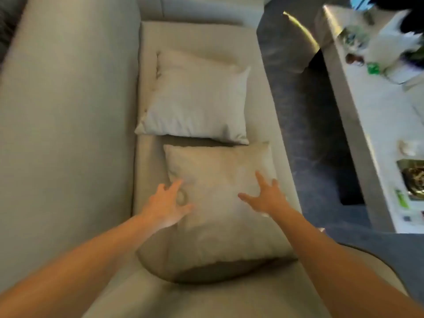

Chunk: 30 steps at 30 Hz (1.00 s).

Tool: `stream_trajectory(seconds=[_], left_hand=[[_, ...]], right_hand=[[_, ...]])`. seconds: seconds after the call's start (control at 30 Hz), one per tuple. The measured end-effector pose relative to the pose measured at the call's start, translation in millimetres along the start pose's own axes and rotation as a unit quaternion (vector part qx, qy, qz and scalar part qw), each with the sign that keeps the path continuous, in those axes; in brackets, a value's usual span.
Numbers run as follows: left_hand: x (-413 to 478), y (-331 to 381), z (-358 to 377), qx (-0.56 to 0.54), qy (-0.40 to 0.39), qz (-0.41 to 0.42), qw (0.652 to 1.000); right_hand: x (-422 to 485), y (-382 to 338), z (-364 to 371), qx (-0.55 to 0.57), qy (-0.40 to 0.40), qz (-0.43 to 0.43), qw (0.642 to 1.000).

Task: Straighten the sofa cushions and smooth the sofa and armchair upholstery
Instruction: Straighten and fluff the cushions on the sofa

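A beige sofa [68, 134] runs away from me, its backrest on the left and its seat [146, 171] in the middle. Two cushions lie flat on the seat. The near tan cushion [220, 216] sits slightly askew. Beyond it lies a paler grey cushion [197, 99], touching the backrest. My left hand [165, 205] rests with fingers spread on the near cushion's left edge. My right hand [263, 196] lies spread on the same cushion's right side. Neither hand is closed around anything.
A dark blue patterned carpet [298, 125] runs along the sofa's right side. A low table [376, 125] with a pale top and metallic edge stands at the right, carrying a tray, small items and a plant. The sofa's far armrest [206, 8] closes the top end.
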<state>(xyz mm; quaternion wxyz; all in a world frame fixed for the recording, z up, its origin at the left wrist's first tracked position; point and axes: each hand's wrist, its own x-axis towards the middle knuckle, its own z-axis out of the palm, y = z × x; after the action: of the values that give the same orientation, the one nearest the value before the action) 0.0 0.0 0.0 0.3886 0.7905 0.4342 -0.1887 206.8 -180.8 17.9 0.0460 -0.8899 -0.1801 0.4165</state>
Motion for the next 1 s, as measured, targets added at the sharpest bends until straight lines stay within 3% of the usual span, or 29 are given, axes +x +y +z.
stream_trajectory(seconds=[0.1, 0.2, 0.37, 0.57, 0.77, 0.93, 1.0], left_hand=[[28, 5, 52, -0.089, 0.0, -0.061, 0.994], [44, -1, 85, -0.15, 0.076, -0.05, 0.985], [34, 4, 71, -0.166, 0.099, -0.039, 0.98], [-27, 49, -30, 0.002, 0.13, 0.011, 0.991], [-98, 42, -130, 0.192, 0.131, 0.056, 0.971], [-133, -3, -157, 0.278, 0.083, 0.03, 0.957], [-142, -14, -149, 0.296, 0.078, 0.054, 0.95]], right_hand=[[35, 33, 24, 0.091, 0.034, 0.021, 0.995], [48, 48, 45, 0.144, 0.07, 0.006, 0.987], [43, 48, 40, 0.164, 0.084, -0.002, 0.983], [18, 20, 42, 0.294, 0.037, 0.025, 0.955], [-28, -85, 80, 0.433, -0.024, -0.022, 0.901], [-55, -168, 120, 0.476, -0.085, -0.032, 0.875], [-63, -180, 126, 0.488, -0.073, -0.011, 0.869]])
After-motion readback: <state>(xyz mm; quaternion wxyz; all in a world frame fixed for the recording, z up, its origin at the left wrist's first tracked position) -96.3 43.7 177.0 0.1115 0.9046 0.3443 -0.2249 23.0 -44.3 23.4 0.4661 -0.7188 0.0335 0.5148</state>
